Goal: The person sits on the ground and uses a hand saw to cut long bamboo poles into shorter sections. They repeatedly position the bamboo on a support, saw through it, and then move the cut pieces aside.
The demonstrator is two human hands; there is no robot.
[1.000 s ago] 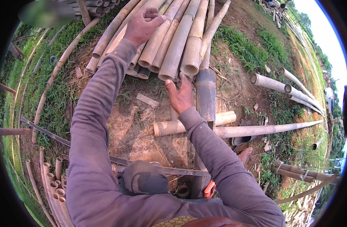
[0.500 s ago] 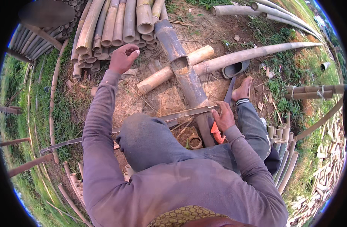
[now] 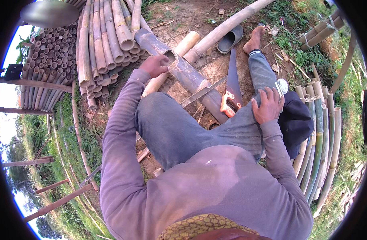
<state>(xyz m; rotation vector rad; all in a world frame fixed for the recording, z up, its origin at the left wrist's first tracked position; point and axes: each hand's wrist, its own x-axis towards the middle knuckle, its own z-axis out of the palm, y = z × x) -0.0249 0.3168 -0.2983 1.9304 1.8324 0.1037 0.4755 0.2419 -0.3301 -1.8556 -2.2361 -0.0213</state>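
A dark bamboo pole (image 3: 191, 76) lies slanting away on the ground, with a squared notch cut in its upper side. My left hand (image 3: 154, 66) is at the notch, fingers loosely bent and thumb apart, holding nothing visible; whether the fingertips touch the bamboo I cannot tell. My right hand (image 3: 268, 105) rests on my right leg, fingers spread. A long, thin, straight strip (image 3: 203, 91) crosses the dark pole and passes under my left leg. A handsaw (image 3: 233, 78) with an orange handle lies right of the pole, its blade pointing away.
Stacked bamboo poles (image 3: 105, 40) lie at the far left. A lighter pole (image 3: 187, 43) and a long pole (image 3: 227, 28) lie around the notched one. A dark clog (image 3: 230, 39) sits by my bare foot (image 3: 255, 41). Beside my right leg are a dark cap (image 3: 296, 124) and upright bamboo (image 3: 319, 140).
My right hand has left the strip's end and moved right onto my leg. My left hand has come down to the notch. The view has shifted.
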